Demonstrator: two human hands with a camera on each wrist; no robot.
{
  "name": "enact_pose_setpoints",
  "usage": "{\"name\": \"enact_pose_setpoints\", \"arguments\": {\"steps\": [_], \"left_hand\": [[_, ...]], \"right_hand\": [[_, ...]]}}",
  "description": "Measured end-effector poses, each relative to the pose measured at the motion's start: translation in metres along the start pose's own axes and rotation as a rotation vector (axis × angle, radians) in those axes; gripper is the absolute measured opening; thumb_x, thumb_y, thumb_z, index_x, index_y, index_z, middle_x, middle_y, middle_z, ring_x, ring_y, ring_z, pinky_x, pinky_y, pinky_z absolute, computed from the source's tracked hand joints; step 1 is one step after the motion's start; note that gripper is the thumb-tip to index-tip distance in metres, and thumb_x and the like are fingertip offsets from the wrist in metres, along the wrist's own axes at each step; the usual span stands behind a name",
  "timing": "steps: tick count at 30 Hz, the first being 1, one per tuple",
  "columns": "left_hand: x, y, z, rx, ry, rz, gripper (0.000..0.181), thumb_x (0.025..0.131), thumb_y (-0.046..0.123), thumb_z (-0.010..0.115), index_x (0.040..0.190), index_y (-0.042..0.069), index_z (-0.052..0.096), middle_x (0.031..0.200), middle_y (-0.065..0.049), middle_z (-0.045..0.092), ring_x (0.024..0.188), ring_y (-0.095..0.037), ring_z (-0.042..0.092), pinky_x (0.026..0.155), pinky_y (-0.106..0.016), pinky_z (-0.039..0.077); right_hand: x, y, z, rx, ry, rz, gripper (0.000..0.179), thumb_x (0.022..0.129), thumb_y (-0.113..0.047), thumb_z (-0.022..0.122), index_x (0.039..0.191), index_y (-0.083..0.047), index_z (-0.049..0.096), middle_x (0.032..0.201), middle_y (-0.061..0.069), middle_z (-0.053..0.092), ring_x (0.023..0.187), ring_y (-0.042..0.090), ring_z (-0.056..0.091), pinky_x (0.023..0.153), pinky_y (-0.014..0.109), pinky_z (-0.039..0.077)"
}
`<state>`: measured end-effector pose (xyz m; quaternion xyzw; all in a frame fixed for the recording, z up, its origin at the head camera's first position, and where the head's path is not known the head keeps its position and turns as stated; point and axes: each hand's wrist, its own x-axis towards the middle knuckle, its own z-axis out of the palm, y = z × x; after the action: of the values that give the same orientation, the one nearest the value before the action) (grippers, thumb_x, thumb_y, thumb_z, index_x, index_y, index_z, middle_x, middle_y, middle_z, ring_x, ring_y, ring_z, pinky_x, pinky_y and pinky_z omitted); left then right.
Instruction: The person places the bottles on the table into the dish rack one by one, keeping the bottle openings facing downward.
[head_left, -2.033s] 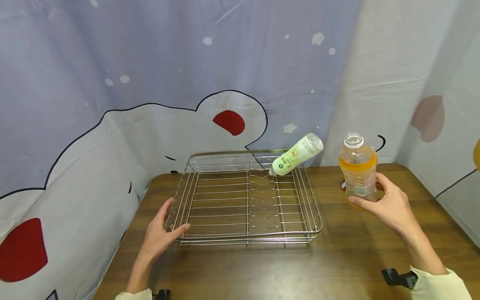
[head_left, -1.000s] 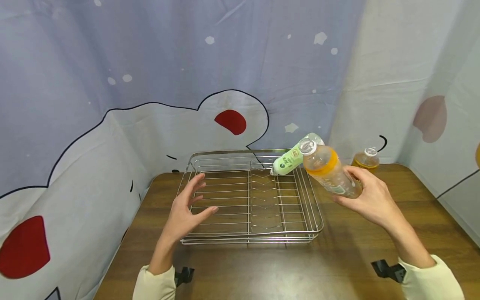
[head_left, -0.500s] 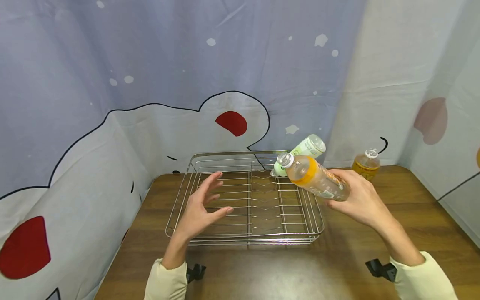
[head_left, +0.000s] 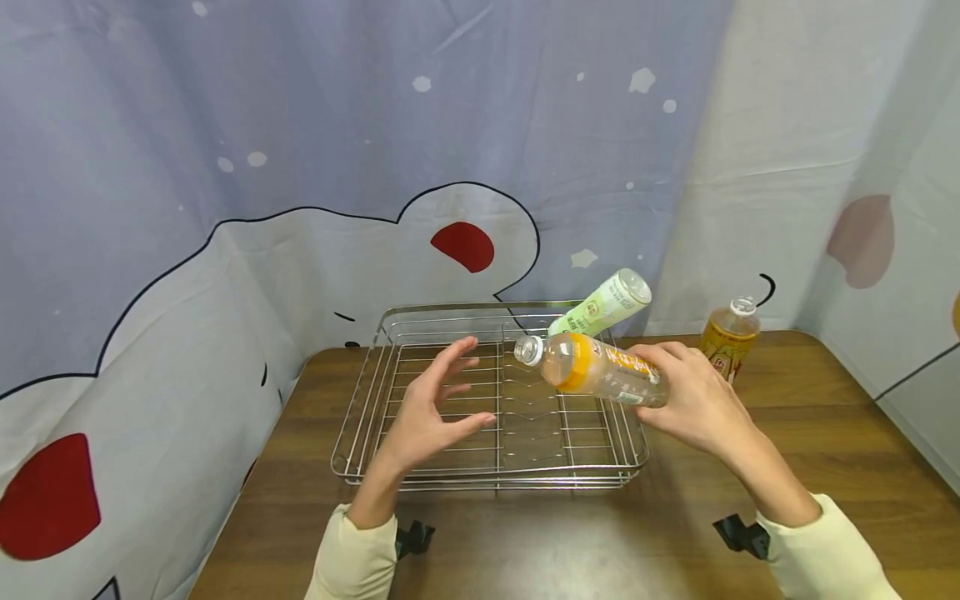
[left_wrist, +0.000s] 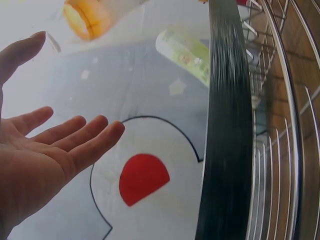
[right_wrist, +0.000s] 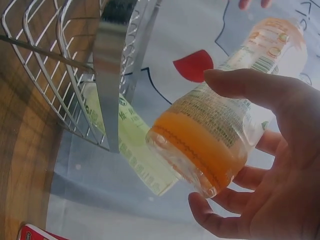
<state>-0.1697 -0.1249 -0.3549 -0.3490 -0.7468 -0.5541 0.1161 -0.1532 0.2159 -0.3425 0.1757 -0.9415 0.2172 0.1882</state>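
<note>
My right hand (head_left: 693, 396) grips the base end of a clear plastic bottle (head_left: 607, 372) with orange bands and no cap. The bottle lies tilted above the right part of a wire dish rack (head_left: 450, 479), its mouth toward the left. My left hand (head_left: 427, 412) hovers over the rack's left half, fingers spread and touching nothing, near the bottle's mouth. A green-labelled bottle (head_left: 607, 302) leans in the rack's back right corner, base up; its neck is hidden behind the held bottle. In the right wrist view my thumb and fingers wrap round the bottle (right_wrist: 210, 120).
Another open bottle with a yellow-brown label (head_left: 727, 337) stands upright on the wooden table (head_left: 540, 546), behind my right hand. A patterned curtain (head_left: 337, 125) hangs behind the table. A red and white item (right_wrist: 37, 232) shows at a corner of the right wrist view.
My right hand has brought the bottle leftward over the rack and tipped it from upright to nearly level. My left hand has left the rack's left side and moved right, above the rack.
</note>
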Motion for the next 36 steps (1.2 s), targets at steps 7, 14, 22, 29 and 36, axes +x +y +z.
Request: {"name": "enact_pose_setpoints", "arguments": {"steps": [7,14,22,29,36], "left_hand": [[0.009,0.004,0.012,-0.012,-0.037,0.020,0.090,0.070,-0.005,0.086,0.147,-0.002,0.039,0.147,-0.016,0.046,0.127,-0.037,0.051,0.093,-0.047,0.052],[0.014,0.006,0.022,-0.013,-0.052,0.048,0.092,0.066,-0.007,0.088,0.145,-0.001,0.042,0.146,-0.016,0.046,0.126,-0.031,0.052,0.092,-0.040,0.054],[0.015,0.001,0.033,0.086,-0.067,0.101,0.087,0.065,0.000,0.091,0.141,0.000,0.049,0.144,-0.014,0.050,0.120,-0.030,0.057,0.092,-0.038,0.054],[0.014,0.000,0.042,0.135,-0.085,0.120,0.074,0.067,0.002,0.091,0.133,0.002,0.058,0.142,-0.011,0.053,0.131,-0.025,0.048,0.108,-0.040,0.041],[0.014,-0.004,0.047,0.121,-0.042,0.174,0.060,0.066,-0.001,0.090,0.121,0.001,0.066,0.132,-0.012,0.060,0.125,-0.025,0.054,0.104,-0.038,0.045]], "right_hand": [[0.000,-0.006,0.006,-0.080,0.004,-0.051,0.066,0.057,-0.011,0.087,0.119,-0.010,0.066,0.114,0.019,0.064,0.100,0.042,0.057,0.075,0.058,0.050],[0.001,-0.011,0.009,-0.146,0.001,-0.067,0.066,0.057,-0.012,0.087,0.119,-0.011,0.066,0.114,0.017,0.063,0.100,0.041,0.057,0.070,0.056,0.050],[0.002,-0.017,0.007,-0.206,-0.015,-0.072,0.066,0.057,-0.011,0.086,0.120,-0.011,0.065,0.115,0.017,0.061,0.106,0.043,0.053,0.070,0.056,0.048],[0.002,-0.020,0.009,-0.211,-0.034,-0.064,0.067,0.057,-0.010,0.087,0.120,-0.011,0.065,0.116,0.018,0.061,0.106,0.043,0.053,0.072,0.055,0.047],[0.000,-0.023,0.011,-0.203,-0.038,-0.065,0.067,0.056,-0.009,0.087,0.119,-0.012,0.065,0.116,0.017,0.061,0.106,0.042,0.053,0.073,0.056,0.047]]}}
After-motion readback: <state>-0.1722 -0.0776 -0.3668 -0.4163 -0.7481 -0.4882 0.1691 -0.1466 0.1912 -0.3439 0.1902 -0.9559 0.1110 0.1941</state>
